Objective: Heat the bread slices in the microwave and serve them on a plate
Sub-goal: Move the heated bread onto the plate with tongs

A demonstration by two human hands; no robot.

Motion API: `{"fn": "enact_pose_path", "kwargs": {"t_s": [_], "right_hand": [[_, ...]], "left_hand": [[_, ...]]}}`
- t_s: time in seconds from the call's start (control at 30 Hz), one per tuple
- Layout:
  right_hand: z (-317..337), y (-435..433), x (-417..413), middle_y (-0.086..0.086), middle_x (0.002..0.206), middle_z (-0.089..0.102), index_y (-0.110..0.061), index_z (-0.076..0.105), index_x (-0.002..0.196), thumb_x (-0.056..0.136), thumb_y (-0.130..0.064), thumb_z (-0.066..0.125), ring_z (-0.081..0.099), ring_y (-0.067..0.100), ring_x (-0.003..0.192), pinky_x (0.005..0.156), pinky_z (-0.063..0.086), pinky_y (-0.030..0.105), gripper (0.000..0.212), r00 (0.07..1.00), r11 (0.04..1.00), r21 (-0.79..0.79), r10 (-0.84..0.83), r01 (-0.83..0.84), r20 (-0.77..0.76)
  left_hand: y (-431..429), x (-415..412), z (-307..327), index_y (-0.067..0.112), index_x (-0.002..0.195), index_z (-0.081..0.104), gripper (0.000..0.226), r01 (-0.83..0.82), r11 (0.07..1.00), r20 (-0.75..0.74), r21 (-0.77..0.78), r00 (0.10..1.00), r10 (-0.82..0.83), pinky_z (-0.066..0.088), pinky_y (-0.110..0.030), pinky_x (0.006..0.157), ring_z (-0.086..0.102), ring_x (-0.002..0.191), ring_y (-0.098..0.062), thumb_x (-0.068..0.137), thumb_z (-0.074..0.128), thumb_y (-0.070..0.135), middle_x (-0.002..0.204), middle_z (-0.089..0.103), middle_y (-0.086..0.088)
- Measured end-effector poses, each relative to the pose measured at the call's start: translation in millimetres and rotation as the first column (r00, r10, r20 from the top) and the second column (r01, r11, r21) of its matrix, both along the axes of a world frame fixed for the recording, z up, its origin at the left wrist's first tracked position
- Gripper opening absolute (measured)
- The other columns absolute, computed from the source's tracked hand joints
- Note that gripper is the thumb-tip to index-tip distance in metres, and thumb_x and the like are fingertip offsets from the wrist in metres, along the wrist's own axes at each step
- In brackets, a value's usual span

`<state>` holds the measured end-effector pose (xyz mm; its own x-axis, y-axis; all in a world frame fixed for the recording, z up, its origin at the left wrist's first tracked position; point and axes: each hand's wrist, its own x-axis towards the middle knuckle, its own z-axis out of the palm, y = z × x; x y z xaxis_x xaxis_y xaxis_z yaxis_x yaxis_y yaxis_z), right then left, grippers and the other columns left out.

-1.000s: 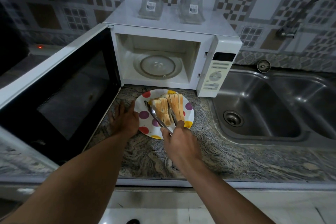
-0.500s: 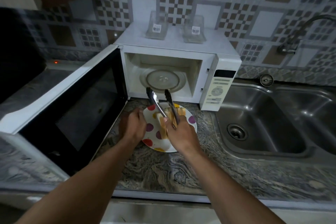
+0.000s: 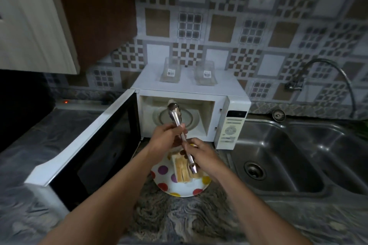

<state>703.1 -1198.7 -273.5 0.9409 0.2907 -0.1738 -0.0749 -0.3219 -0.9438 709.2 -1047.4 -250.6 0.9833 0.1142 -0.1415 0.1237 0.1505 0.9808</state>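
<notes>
Steel tongs (image 3: 175,114) sit clamped in both grips, left hand (image 3: 167,138) and right hand (image 3: 200,157), above bread slices (image 3: 181,171) on a plate (image 3: 179,190).

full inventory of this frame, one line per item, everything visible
microwave: 1, white, back of counter, door open to the left
turntable: 1, clear glass, inside microwave, nothing on it
containers: 2, clear with labels, on top of microwave
plate: 1, white with coloured dots, on counter before microwave
bread slices: several, exact count unclear, tan, on plate
tongs: 1, metal, above plate, tips up
sink: 1 with two basins, steel, right of microwave
faucet: 1, metal, wall above sink
counter: 1, grey marbled stone
left hand: 1, grips tongs mid-length
right hand: 1, grips tongs near hinge end
</notes>
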Motion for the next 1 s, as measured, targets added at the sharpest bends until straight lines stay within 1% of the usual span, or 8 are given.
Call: {"fn": "enact_pose_path", "kwargs": {"t_s": [0.13,0.27,0.4,0.47,0.53,0.73,0.87,1.0], "right_hand": [[15,-21,3,-0.01,0.103,0.073,-0.031,0.064,0.109,0.08,-0.046,0.077,0.069,0.011,0.1,0.079,0.055,0.035,0.035,0.993,0.996,-0.08,0.031,-0.041,-0.114],[19,-38,0,-0.009,0.093,0.074,-0.023,0.067,0.1,0.083,-0.027,0.079,0.069,0.008,0.096,0.078,0.056,0.032,0.021,0.971,0.967,-0.205,0.105,-0.149,-0.214],[19,-40,2,-0.001,0.093,0.075,-0.019,0.069,0.094,0.082,-0.017,0.077,0.071,0.014,0.1,0.091,0.055,0.041,0.014,0.975,0.982,-0.153,0.081,-0.114,-0.205],[21,-37,6,0.0,0.088,0.074,-0.018,0.069,0.094,0.08,-0.015,0.077,0.071,0.01,0.086,0.092,0.055,0.044,0.016,0.98,0.992,-0.087,0.073,-0.09,-0.184],[26,-32,9,-0.002,0.083,0.072,-0.015,0.067,0.098,0.084,-0.009,0.075,0.068,0.005,0.071,0.087,0.056,0.039,0.017,0.984,0.998,0.003,0.067,-0.067,-0.166],[33,-22,18,0.006,0.094,0.076,-0.008,0.062,0.111,0.088,-0.008,0.073,0.072,0.017,0.081,0.073,0.057,0.035,0.026,0.991,0.977,0.211,0.032,-0.004,-0.126],[42,-18,25,0.005,0.081,0.075,-0.008,0.06,0.095,0.089,-0.015,0.074,0.07,0.014,0.067,0.058,0.053,0.027,0.016,0.996,0.972,0.22,-0.071,0.081,-0.053],[40,-18,27,0.006,0.092,0.077,-0.018,0.066,0.101,0.092,-0.022,0.07,0.073,0.022,0.088,0.08,0.054,0.034,0.011,0.997,0.985,0.167,-0.051,0.04,0.061]], "left_hand": [[-1,6,20,0.002,0.104,0.068,0.02,0.039,0.999,0.044,-0.022,0.998,-0.038,0.06,-0.046,0.083,0.07,0.088,-0.03,0.093,0.067,0.018,0.098,0.072,-0.018],[-5,10,30,0.008,0.101,0.069,0.013,0.07,0.997,0.064,0.03,0.995,-0.072,0.056,-0.046,0.093,0.071,0.1,-0.029,0.092,0.068,0.017,0.107,0.073,-0.017],[-7,15,37,0.008,0.101,0.068,0.011,0.081,0.997,0.075,0.02,0.994,-0.082,0.059,-0.037,0.084,0.072,0.091,-0.022,0.093,0.066,0.014,0.102,0.073,-0.016],[-6,19,39,0.008,0.098,0.069,0.009,0.083,0.996,0.082,0.022,0.993,-0.084,0.06,-0.035,0.081,0.071,0.087,-0.023,0.093,0.066,0.014,0.099,0.073,-0.015],[-5,22,41,0.007,0.096,0.07,0.008,0.081,0.996,0.1,0.026,0.991,-0.083,0.06,-0.034,0.078,0.071,0.08,-0.022,0.093,0.066,0.014,0.092,0.073,-0.014],[-2,31,44,0.002,0.104,0.069,0.018,0.064,0.998,0.074,-0.009,0.995,-0.064,0.058,-0.04,0.082,0.07,0.082,-0.024,0.092,0.067,0.016,0.091,0.073,-0.012],[-4,37,45,0.008,0.106,0.071,0.019,0.065,0.998,0.052,-0.01,0.997,-0.064,0.056,-0.04,0.086,0.072,0.09,-0.019,0.091,0.068,0.02,0.099,0.076,-0.009],[-1,42,45,0.014,0.105,0.071,0.018,0.07,0.997,0.043,0.04,0.997,-0.071,0.057,-0.032,0.077,0.071,0.099,-0.017,0.091,0.069,0.026,0.1,0.077,-0.003]]}}
